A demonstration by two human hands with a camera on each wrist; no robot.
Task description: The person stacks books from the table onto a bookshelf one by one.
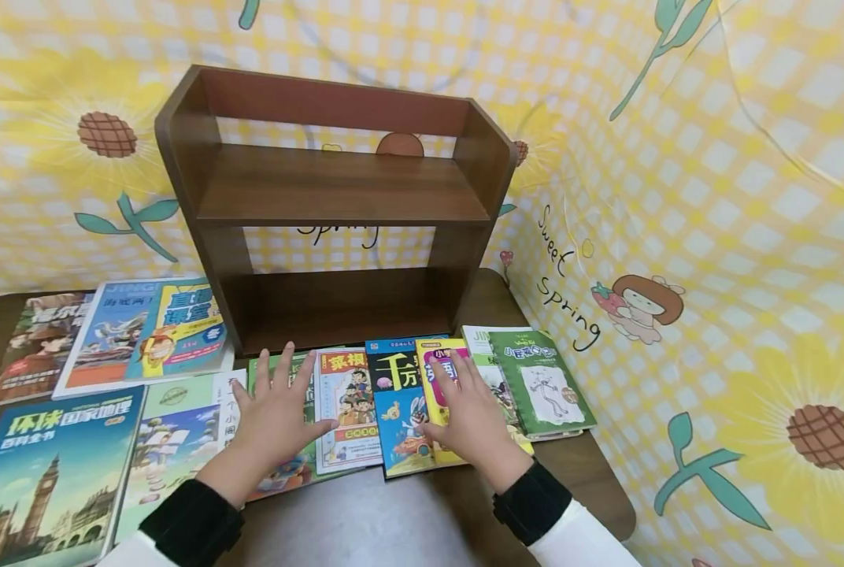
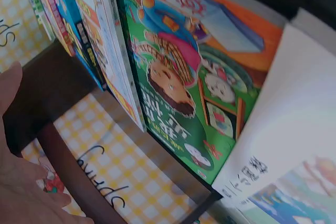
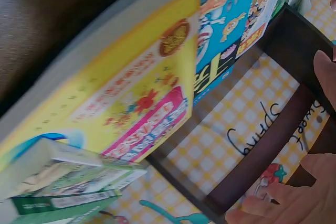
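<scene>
My left hand (image 1: 272,417) is spread above a green picture book (image 2: 173,77) and the white comic-style book (image 1: 349,409) beside it. Fingers apart, my right hand (image 1: 473,411) is over a yellow book (image 3: 142,82) with a pink title and close to a blue-and-black book (image 1: 401,417). Neither hand holds anything. Whether the fingertips touch the covers cannot be told. Behind the row stands a brown two-tier wooden bookshelf (image 1: 344,185), with no books on its shelves. My hands and forearms partly hide the green and yellow covers.
At the right lies a dark green book (image 1: 542,382) overlapping a white-green one (image 1: 491,354). On the left are a large geography book (image 1: 61,472), a pale green book (image 1: 163,449), blue magazines (image 1: 181,331) and a brown-covered book (image 1: 39,346). Checked yellow cloth (image 1: 712,236) hangs around the table.
</scene>
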